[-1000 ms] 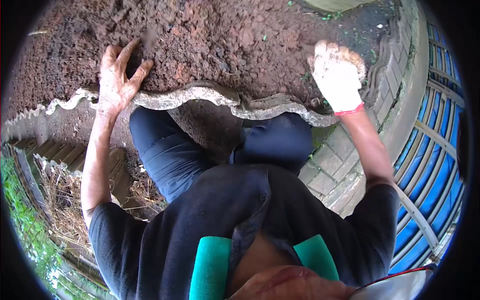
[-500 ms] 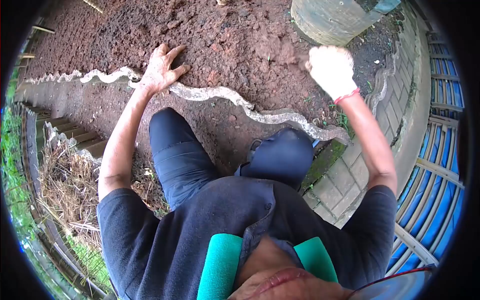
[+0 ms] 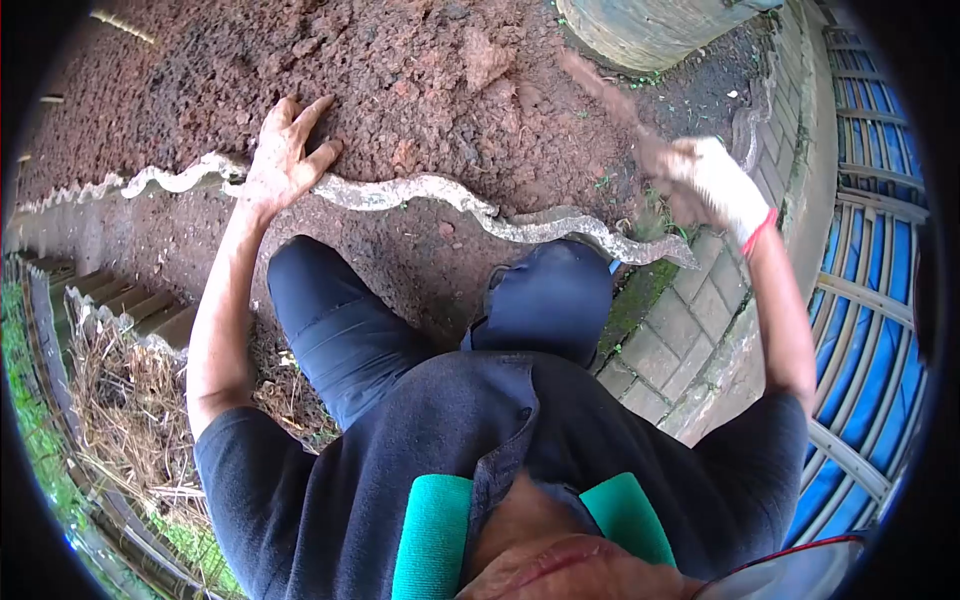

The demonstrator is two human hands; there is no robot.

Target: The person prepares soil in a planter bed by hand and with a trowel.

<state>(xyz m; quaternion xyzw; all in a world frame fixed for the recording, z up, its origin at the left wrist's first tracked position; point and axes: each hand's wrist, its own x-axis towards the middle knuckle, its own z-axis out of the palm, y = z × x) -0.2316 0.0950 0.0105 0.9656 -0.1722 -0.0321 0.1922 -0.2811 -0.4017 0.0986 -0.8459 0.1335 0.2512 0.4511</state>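
Note:
My bare left hand [image 3: 286, 158] rests with fingers spread on the edge of the dark, crumbly soil [image 3: 400, 95], beside the wavy grey border sheet [image 3: 400, 192]. My right hand [image 3: 722, 178], in a white knitted glove with a red cuff, is curled closed in the air at the right end of the bed. From it a long, brownish, motion-blurred tool [image 3: 612, 100] reaches toward the large round planter [image 3: 655, 30]. Blur hides what kind of tool it is. A lighter, smoothed patch of soil [image 3: 490, 60] lies left of the planter.
My knees [image 3: 345, 310] are bent just before the border. On the right runs a paved brick path [image 3: 670, 330], with blue sheeting behind slats [image 3: 865, 270] beyond it. Dry straw [image 3: 130, 400] lies at the left.
My right hand has swung right and slightly down, turning at the wrist, and the blurred tool now shows longer. My left hand stays on the soil; the whole view has shifted a little.

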